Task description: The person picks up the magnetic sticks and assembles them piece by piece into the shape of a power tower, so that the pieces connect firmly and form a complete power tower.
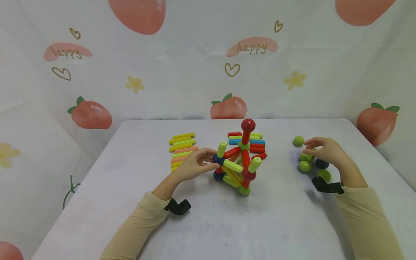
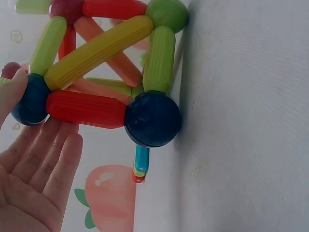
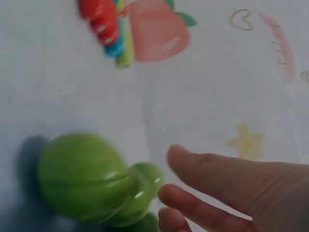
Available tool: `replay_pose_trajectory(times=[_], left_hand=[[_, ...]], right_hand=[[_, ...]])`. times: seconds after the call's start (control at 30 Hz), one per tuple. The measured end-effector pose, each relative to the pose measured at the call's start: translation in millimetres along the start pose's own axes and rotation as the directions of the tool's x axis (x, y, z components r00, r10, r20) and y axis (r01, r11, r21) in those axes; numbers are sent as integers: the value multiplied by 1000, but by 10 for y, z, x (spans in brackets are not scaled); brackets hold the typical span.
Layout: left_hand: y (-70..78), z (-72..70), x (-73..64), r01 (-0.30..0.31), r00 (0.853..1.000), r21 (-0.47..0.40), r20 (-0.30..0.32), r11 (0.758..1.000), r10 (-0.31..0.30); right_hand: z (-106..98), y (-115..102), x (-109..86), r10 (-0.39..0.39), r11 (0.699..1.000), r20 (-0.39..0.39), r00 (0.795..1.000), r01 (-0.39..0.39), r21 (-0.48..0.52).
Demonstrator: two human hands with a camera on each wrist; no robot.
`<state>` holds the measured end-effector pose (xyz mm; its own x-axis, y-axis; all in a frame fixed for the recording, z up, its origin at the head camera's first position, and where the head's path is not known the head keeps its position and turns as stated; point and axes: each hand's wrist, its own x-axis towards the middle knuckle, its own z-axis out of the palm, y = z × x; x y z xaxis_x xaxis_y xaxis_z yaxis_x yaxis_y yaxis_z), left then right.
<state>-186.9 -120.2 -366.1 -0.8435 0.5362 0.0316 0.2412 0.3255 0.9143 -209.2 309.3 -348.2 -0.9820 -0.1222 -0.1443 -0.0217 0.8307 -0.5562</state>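
A structure of coloured rods and balls, topped by a red ball [image 1: 248, 125], stands mid-table. My left hand [image 1: 196, 164] pinches its upper dark blue ball [image 2: 31, 104] between thumb and fingers. Below that, a red rod [image 2: 87, 109] runs to another dark blue ball [image 2: 152, 118] at table level. On the right, my right hand [image 1: 328, 151] hovers over a group of loose green balls [image 1: 305, 166], its thumb and fingers apart. One dark blue ball [image 1: 322, 164] lies under that hand. In the right wrist view, the fingertips are close beside a green ball [image 3: 84, 179].
Left of the structure lies a column of yellow, green and orange rods [image 1: 182, 142], partly behind my left hand. Red, blue and green rods [image 1: 257, 146] lie behind the structure. A lone green ball [image 1: 298, 141] sits farther back. A printed cloth [image 1: 182, 72] hangs behind the table [image 1: 227, 231].
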Motion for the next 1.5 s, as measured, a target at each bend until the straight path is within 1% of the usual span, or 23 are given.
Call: replay_pose_trajectory(times=[0.1,0.2,0.47,0.57,0.63,0.7,0.73,0.77,0.8,0.83,0.87,0.93,0.97,1.0,1.03,1.07,1.1,1.13,1.23,1.27,1.3,1.4,1.5], left_hand=[[0,-1,-6,5,1000,0,0,1000,-5],[-1,2,-4,-3,1000,1,4,1000,3],[-1,8,-5,1,1000,9,-2,1000,-1],[-1,9,-5,-1,1000,4,0,1000,1],[1,10,-6,6,1000,0,1,1000,-6],[6,10,-7,9,1000,-2,2,1000,-9],[10,10,-10,6,1000,-1,1,1000,-6],[14,12,-11,4,1000,-1,1,1000,-4],[17,12,-13,1,1000,0,0,1000,-1],[21,13,-15,-2,1000,1,-2,1000,2],[24,13,-17,-5,1000,2,-3,1000,5],[28,15,-19,-4,1000,5,-6,1000,4],[29,16,-19,-2,1000,7,-6,1000,2],[28,17,-18,0,1000,10,-7,1000,0],[28,18,-16,-1,1000,10,-6,1000,1],[26,19,-13,-2,1000,11,-5,1000,2],[25,20,-10,-3,1000,12,-6,1000,3],[23,20,-8,-5,1000,11,-6,1000,5],[17,18,-4,-6,1000,5,-7,1000,6],[15,17,-4,-4,1000,5,-8,1000,4],[13,16,-4,-5,1000,5,-7,1000,5],[7,13,-5,-7,1000,7,-6,1000,7],[6,8,-5,-6,1000,7,-7,1000,6]], right_hand=[[57,63,-8,8,1000,7,1000,-8,-30],[94,78,-10,-7,999,-6,1000,7,-41],[139,-13,13,-37,998,-20,999,36,-52],[134,-122,-8,-70,998,-71,995,70,-1],[123,-266,-52,-101,993,-107,989,107,51],[120,-447,-112,-153,978,-133,979,170,124],[123,-539,-146,-193,962,-141,971,216,169],[128,-629,-180,-242,938,-142,960,269,221],[136,-717,-212,-297,902,-141,944,326,284],[151,-796,-242,-360,854,-137,923,385,349],[170,-869,-267,-431,790,-138,892,447,420],[214,-988,-304,-571,638,-140,809,545,545],[239,-1037,-316,-625,565,-142,768,570,597],[265,-1081,-328,-663,510,-143,735,583,632],[289,-1117,-339,-689,471,-140,711,587,658],[312,-1150,-346,-701,450,-138,699,585,675],[331,-1179,-353,-701,451,-134,701,581,678],[346,-1204,-358,-694,459,-126,709,570,681],[373,-1267,-369,-647,516,-112,754,541,664],[380,-1284,-370,-633,531,-111,766,534,658],[383,-1297,-369,-625,536,-110,773,527,659],[393,-1328,-372,-609,545,-104,786,511,665],[385,-1329,-374,-620,544,-102,778,519,659]])
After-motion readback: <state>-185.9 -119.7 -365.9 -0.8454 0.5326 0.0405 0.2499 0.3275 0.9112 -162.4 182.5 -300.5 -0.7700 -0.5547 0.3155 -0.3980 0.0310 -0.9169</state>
